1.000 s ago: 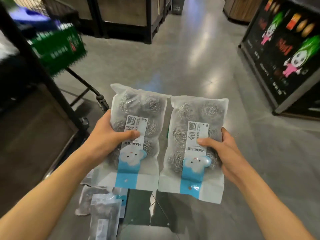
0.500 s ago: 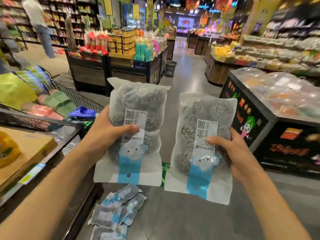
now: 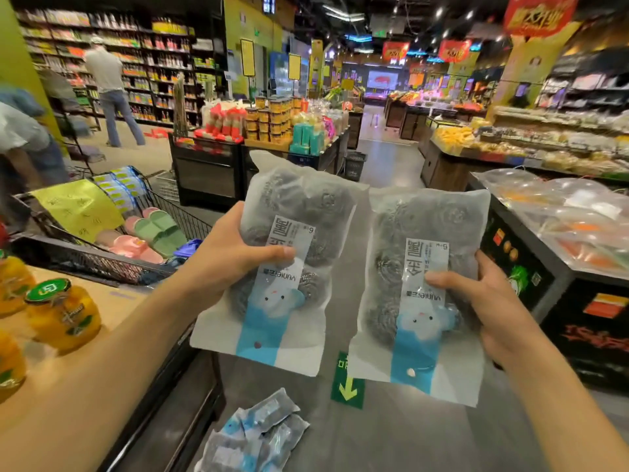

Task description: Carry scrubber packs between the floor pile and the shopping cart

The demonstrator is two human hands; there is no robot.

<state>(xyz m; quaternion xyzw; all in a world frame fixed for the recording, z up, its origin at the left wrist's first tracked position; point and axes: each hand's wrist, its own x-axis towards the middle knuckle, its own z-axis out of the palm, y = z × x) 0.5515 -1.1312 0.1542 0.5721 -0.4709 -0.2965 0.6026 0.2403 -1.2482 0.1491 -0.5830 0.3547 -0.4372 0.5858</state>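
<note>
My left hand (image 3: 224, 257) grips one packet of steel wool scourers (image 3: 292, 212), a clear bag with a white and blue label turned upside down, thumb across the label. My right hand (image 3: 490, 304) holds a second, identical scourer packet (image 3: 432, 226) the same way, a little lower and to the right. Both packets are held up side by side in front of me, not touching. Several more of the same packets (image 3: 258, 437) lie in a heap on the grey floor below my hands.
A display table (image 3: 112, 301) with jars of yellow fruit (image 3: 64, 315) stands at my left; behind it a wire cart (image 3: 102, 264) holds slippers. A black produce stand (image 3: 544, 277) with bagged goods is at right. Two people stand far left. The aisle runs ahead.
The view has lifted from the floor up to the shop aisle. Both hands keep their grip on the packets, which have risen slightly with the right one sitting lower.
</note>
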